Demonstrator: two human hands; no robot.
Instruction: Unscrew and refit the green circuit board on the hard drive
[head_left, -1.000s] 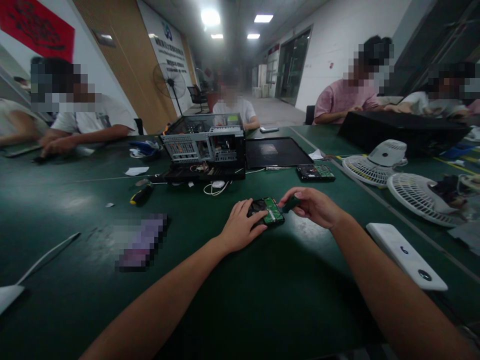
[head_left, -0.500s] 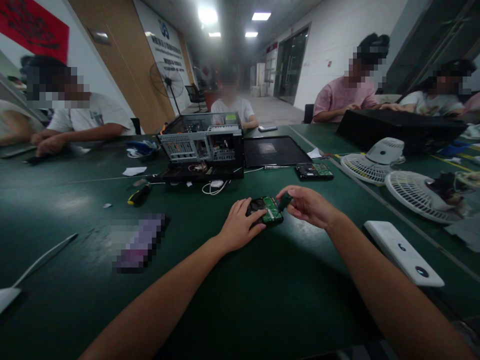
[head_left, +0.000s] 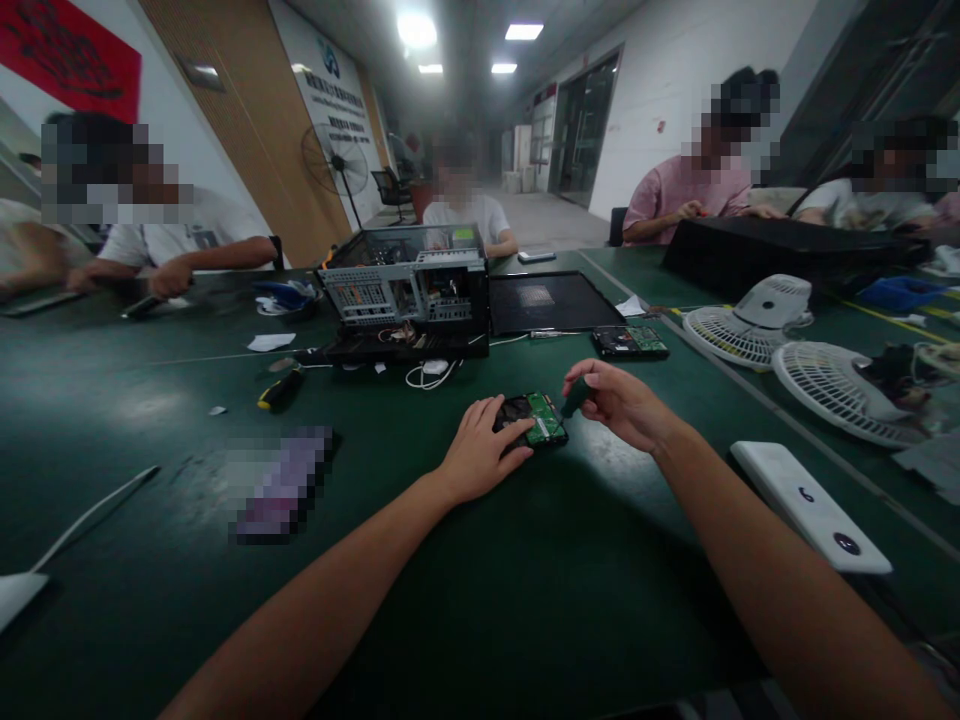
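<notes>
A hard drive (head_left: 543, 420) with a green circuit board lies flat on the dark green table in front of me. My left hand (head_left: 480, 447) is laid over its left part, fingers across the top and thumb along the near edge, holding it down. Between the fingers and thumb of my right hand (head_left: 616, 403) is a small screwdriver with a dark green handle (head_left: 576, 396). It leans, with its thin tip down at the right part of the drive's board. Whether the tip sits in a screw is too small to tell.
Ahead stands an open computer case (head_left: 405, 285), with a black panel (head_left: 555, 302) and a second hard drive (head_left: 630, 342) to its right. A yellow-black screwdriver (head_left: 281, 388) and a blurred phone (head_left: 286, 485) lie left. A white power bank (head_left: 810, 505) and fan parts (head_left: 739, 330) lie right. Several people sit around.
My right hand and the screwdriver handle have shifted slightly right and tilted more. My left hand and the drive stay put. The person at the left has moved their hands.
</notes>
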